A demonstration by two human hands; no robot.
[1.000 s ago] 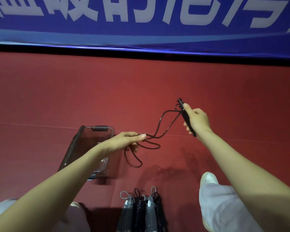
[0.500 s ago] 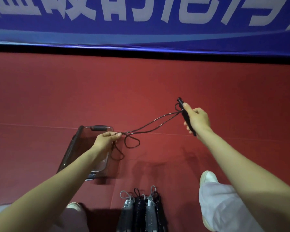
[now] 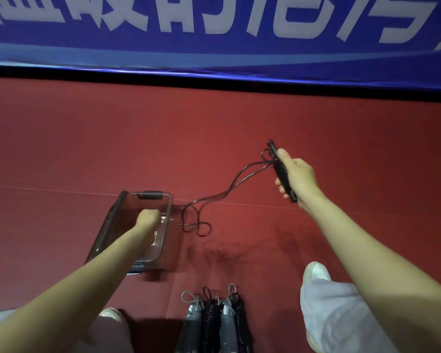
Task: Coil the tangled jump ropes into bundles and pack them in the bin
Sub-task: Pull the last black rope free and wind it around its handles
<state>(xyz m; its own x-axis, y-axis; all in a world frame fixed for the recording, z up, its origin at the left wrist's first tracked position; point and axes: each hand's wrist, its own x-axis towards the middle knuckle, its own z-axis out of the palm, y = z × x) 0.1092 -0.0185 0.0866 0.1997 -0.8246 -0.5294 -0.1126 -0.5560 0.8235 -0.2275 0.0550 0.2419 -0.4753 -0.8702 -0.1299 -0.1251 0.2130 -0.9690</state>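
A black jump rope (image 3: 236,178) sags in the air between my hands. My right hand (image 3: 297,178) is closed around its two black handles (image 3: 281,171), held together and tilted, at the right. From there the cord drops left into loose loops (image 3: 201,228) beside the clear plastic bin (image 3: 113,220). A short stretch of cord runs from the loops toward my left hand (image 3: 148,219). That hand is a closed fist above the bin's opening, and the bin's clear wall blurs the cord there. I see nothing inside the bin.
Several coiled rope bundles (image 3: 214,324), grey and black, lie side by side on the red floor at the bottom centre. My white shoes (image 3: 316,272) and trouser legs flank them. A blue banner (image 3: 214,34) runs along the far wall.
My left hand moved left from near the middle to above the bin, drawing the cord with it. The cord pulled straight, then slackened into hanging loops. My right hand stayed put.
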